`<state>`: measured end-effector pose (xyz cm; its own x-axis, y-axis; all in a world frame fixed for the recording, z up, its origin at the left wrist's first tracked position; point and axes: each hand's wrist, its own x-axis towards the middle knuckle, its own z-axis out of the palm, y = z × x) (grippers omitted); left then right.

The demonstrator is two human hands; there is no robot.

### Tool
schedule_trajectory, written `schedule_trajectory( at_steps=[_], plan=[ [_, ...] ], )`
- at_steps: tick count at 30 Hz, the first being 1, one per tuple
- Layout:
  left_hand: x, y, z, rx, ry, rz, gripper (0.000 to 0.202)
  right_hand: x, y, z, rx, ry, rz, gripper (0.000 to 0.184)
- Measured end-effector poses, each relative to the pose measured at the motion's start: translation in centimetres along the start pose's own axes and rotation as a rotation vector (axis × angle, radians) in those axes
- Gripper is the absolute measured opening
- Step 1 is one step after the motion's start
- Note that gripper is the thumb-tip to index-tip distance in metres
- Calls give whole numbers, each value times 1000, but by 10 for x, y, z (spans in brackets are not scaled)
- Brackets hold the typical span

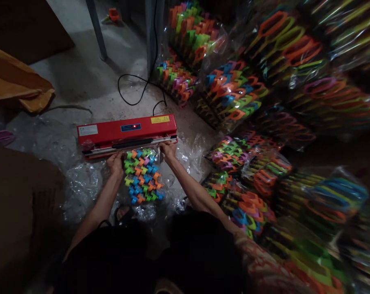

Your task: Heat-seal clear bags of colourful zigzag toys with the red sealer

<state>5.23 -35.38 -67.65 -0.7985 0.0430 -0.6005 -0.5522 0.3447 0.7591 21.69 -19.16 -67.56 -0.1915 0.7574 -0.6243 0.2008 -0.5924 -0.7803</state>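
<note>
Bag: I see the clear bag of coloured pieces (142,175) on the floor, its top edge at the red sealer (126,131).
Left hand (115,162): gripping the bag's top-left corner.
Right hand (168,149): pinching the top-right corner.
Around: packed bags (233,94) stacked to the right.

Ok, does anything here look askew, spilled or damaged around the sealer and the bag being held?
Nothing looks damaged. The left hand and right hand hold the clear bag of coloured pieces squarely at the red sealer. Crumpled loose plastic film lies scattered on the floor around it, and the power cable loops loosely behind.
</note>
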Motion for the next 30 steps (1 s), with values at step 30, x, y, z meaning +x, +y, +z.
schedule_trajectory(
  at_steps=[30],
  plan=[
    [42,109,-19,1303,-176,713,37,-31,-69,41,-1460,-555,-602,41]
  ],
)
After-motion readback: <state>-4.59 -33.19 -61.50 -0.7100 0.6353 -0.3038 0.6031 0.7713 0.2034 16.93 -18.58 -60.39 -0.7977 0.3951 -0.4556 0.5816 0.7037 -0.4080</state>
